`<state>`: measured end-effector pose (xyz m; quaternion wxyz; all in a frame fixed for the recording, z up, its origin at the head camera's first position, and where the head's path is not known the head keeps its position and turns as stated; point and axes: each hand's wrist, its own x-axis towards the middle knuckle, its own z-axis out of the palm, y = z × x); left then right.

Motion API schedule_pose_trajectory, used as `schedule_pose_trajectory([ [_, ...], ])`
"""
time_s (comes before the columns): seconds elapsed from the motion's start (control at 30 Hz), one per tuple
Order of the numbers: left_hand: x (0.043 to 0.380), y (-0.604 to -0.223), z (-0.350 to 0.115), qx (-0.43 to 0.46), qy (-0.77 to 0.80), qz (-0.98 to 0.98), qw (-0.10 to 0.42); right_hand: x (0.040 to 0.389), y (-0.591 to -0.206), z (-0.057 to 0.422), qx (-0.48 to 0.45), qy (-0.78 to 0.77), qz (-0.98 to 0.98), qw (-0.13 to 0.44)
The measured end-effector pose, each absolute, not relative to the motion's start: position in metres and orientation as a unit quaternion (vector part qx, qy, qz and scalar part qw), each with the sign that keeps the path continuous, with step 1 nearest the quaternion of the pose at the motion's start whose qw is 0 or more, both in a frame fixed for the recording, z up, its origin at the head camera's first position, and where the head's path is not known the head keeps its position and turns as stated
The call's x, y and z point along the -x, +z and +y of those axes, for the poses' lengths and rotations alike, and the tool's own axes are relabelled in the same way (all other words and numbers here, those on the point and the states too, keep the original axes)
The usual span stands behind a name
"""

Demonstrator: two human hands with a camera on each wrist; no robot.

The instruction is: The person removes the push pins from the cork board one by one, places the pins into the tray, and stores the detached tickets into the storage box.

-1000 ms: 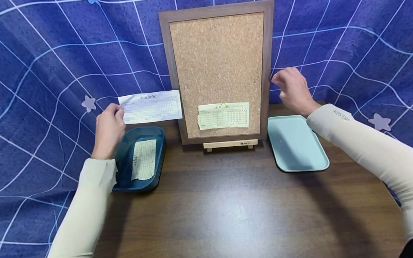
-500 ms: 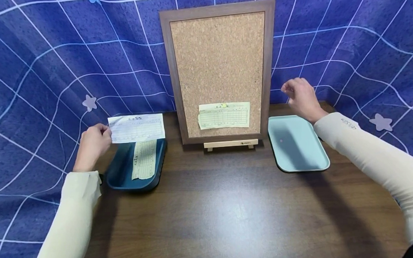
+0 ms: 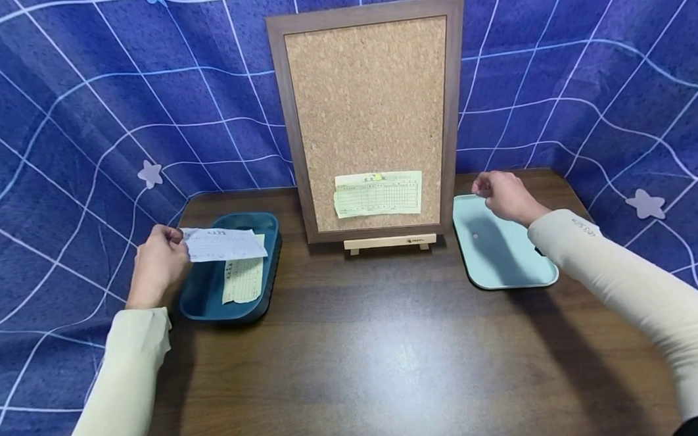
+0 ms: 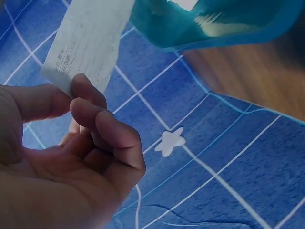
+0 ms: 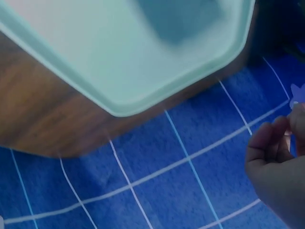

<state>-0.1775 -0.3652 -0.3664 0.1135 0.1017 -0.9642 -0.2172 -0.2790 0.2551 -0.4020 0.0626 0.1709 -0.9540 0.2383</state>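
My left hand point(image 3: 158, 262) pinches the left end of a white printed slip point(image 3: 222, 243) between thumb and fingertips. The slip hangs above a dark blue tray point(image 3: 194, 308), in which a pale yellow-green slip point(image 3: 242, 279) lies. In the left wrist view the slip point(image 4: 90, 43) slants up from the pinching fingertips. My right hand point(image 3: 508, 195) hovers over the back of a light turquoise tray point(image 3: 504, 249), fingers curled in toward the thumb. Whether something small sits between those fingertips cannot be seen. A tiny pinkish dot point(image 3: 476, 236) shows in this tray.
Between the trays a framed cork board point(image 3: 372, 98) stands on a small wooden easel point(image 3: 390, 243). Low on it, a yellow pin point(image 3: 378, 177) fixes a green form point(image 3: 377, 197). A blue gridded curtain point(image 3: 212, 100) hangs behind the brown table point(image 3: 356, 349).
My left hand has brought the white slip left and down, from beside the board to over the blue tray. My right hand has moved from the board's right edge down over the turquoise tray.
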Motion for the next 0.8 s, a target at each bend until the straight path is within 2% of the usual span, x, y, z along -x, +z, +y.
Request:
schedule_pose_trajectory([
  [0.17, 0.174, -0.377, -0.365, -0.099, -0.212, -0.965, 0.117, 0.277, -0.418, 0.254, -0.166, 0.24, -0.956, 0.033],
  [0.4, 0.172, -0.382, -0.365, -0.075, -0.198, -0.97, 0.119, 0.276, -0.428, 0.257, -0.169, 0.226, -0.959, 0.024],
  [0.57, 0.171, -0.385, -0.365, -0.067, -0.193, -0.976, 0.075, 0.274, -0.433, 0.258, -0.176, 0.231, -0.957, 0.022],
  [0.8, 0.173, -0.392, -0.364, -0.046, -0.158, -0.986, -0.039, 0.272, -0.444, 0.258, -0.187, 0.241, -0.952, 0.012],
])
